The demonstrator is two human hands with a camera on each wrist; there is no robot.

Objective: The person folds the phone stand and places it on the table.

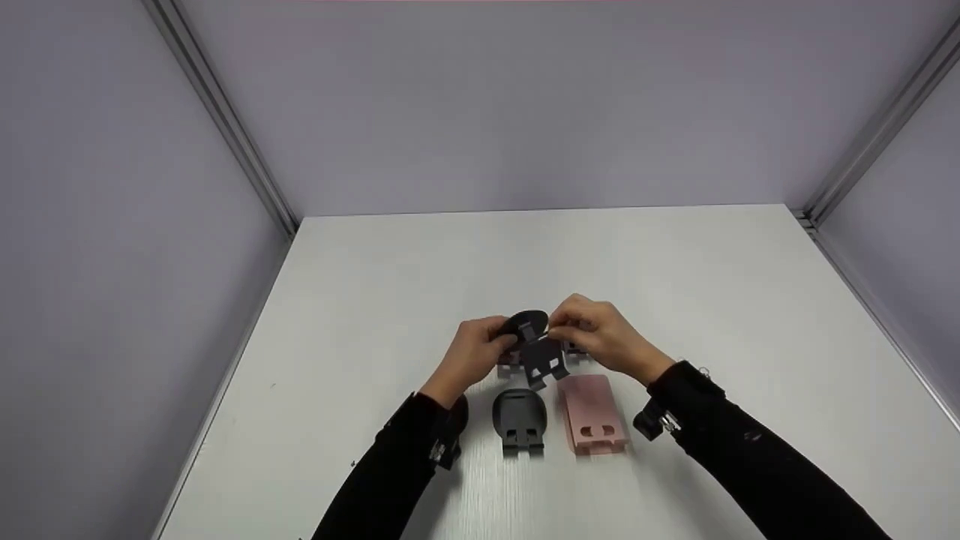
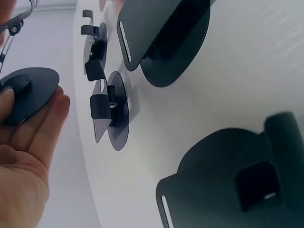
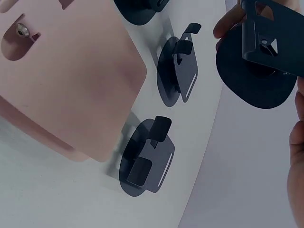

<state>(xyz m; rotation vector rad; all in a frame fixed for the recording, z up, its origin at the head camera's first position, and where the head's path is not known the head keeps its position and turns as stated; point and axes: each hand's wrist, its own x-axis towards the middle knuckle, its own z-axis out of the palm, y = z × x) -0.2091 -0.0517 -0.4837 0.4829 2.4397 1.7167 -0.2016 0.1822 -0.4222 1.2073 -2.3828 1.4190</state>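
Note:
A black phone stand with a round base and a hooked, slotted plate (image 1: 544,358) is held up between both hands. My left hand (image 1: 474,349) grips its round base; in the left wrist view the thumb lies on top of the base (image 2: 40,88) and the fingers are underneath. With thumb and fingertips, my right hand (image 1: 600,330) pinches the plate's upper edge. The right wrist view shows the plate (image 3: 280,47) folded out from the base, with part of my right hand (image 3: 297,161) at the edge.
On the white table (image 1: 375,277), a dark phone stand (image 1: 520,412) and a pink one (image 1: 592,405) lie in front of the hands. Further black stands (image 2: 116,114) stand behind, partly covered in the head view. Another black stand (image 2: 218,166) is near the left wrist.

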